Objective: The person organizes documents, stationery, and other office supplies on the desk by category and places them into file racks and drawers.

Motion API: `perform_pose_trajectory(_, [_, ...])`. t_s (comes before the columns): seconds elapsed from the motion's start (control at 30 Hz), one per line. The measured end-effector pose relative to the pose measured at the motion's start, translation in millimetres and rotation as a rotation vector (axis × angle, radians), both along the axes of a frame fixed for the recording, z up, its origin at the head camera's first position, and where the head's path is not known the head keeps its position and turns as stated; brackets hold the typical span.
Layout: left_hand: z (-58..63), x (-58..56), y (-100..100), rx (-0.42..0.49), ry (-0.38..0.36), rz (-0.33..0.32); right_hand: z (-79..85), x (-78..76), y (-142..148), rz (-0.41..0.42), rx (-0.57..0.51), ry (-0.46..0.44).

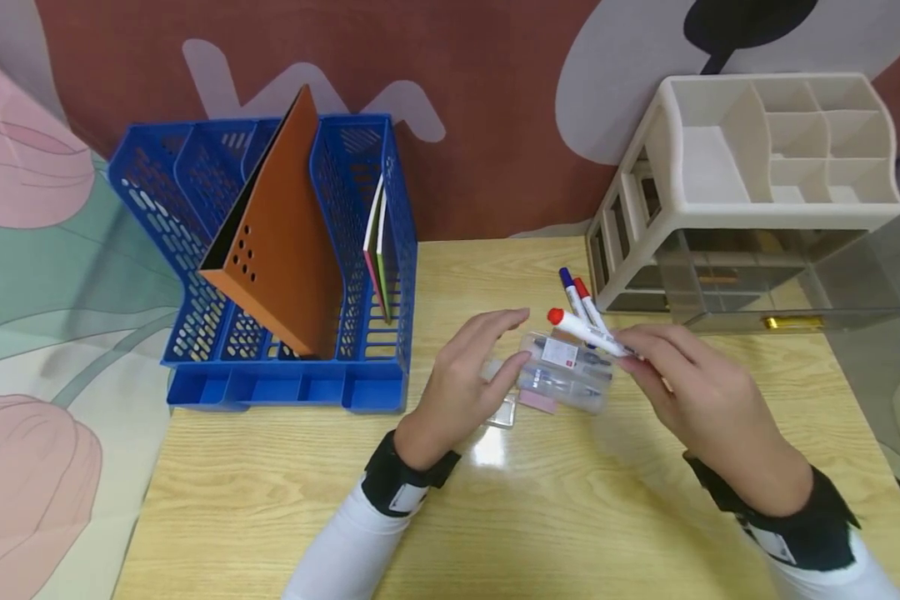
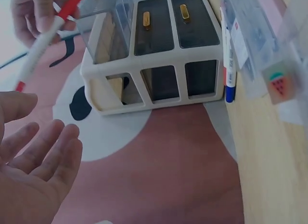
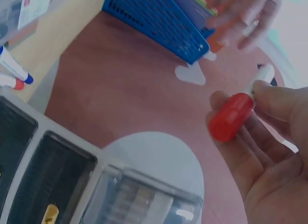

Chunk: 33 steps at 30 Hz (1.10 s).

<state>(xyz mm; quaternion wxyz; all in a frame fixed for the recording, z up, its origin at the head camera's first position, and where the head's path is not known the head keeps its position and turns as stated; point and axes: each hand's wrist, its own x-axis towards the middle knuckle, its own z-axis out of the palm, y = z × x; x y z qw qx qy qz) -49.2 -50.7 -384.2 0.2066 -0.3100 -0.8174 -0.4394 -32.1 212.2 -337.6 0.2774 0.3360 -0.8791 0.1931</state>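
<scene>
red-capped marker [image 1: 581, 328] | pinched by right hand [image 1: 701, 392] | barrel end hidden

At about 3 o'clock from the left hand [image 1: 471, 375], the clear case [image 1: 566, 373] is partly hidden by fingers. The label [image 1: 559, 351] on it is too small to read. Both forearms are cut off at 6 o'clock.

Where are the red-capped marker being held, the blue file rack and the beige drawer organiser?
red-capped marker [image 1: 557, 317], head view, on its red cap.
blue file rack [image 1: 285, 392], head view, on its front tray.
beige drawer organiser [image 1: 701, 167], head view, on its top compartment.
</scene>
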Motion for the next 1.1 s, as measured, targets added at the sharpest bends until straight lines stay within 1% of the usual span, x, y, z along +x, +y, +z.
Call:
perform_pose_trajectory(0.07, [-2.3, -0.4, -2.7, 0.007, -0.015, 0.012, 4.5, 1.3, 5.0, -0.023, -0.027, 0.004])
perform_pose_trajectory(0.13, [-4.8, -1.1, -5.4, 0.006, -0.027, 0.022, 8.5, 2.6, 9.5, -0.043, -0.077, -0.007])
perform_pose_trajectory(0.23, [-9.0, -1.8, -10.2, -0.004, -0.046, 0.036, 13.7, 2.2, 14.6, -0.07, -0.155, 0.007])
perform_pose_trajectory(0.33, [-13.2, -2.6, -15.6, -0.025, -0.065, 0.055, 18.4, -0.7, 18.8, -0.097, -0.245, 0.053])
perform_pose_trajectory(0.47, [-18.0, -2.8, -23.0, -0.066, -0.082, 0.08, 24.8, -6.3, 29.6, -0.151, -0.282, 0.12])
perform_pose_trajectory(0.53, [-20.1, -2.6, -26.0, -0.089, -0.092, 0.089, 27.8, -9.9, 37.1, -0.183, -0.27, 0.135])
perform_pose_trajectory(0.6, [-22.2, -2.0, -28.8, -0.107, -0.106, 0.098, 30.4, -13.5, 44.9, -0.22, -0.248, 0.131])
perform_pose_trajectory(0.67, [-24.2, -1.9, -30.5, -0.116, -0.116, 0.101, 32.6, -15.7, 53.4, -0.262, -0.204, 0.116])
perform_pose_trajectory(0.8, [-28.4, -1.5, -33.3, -0.12, -0.129, 0.101, 37.4, -16.9, 67.1, -0.328, -0.084, 0.051])
perform_pose_trajectory(0.97, [-33.0, -0.2, -37.2, -0.145, -0.143, 0.107, 42.9, -20.1, 76.7, -0.357, 0.011, -0.002])
perform_pose_trajectory(1.1, [-36.0, 0.2, -41.6, -0.192, -0.148, 0.128, 43.5, -26.0, 83.3, -0.377, 0.042, -0.008])
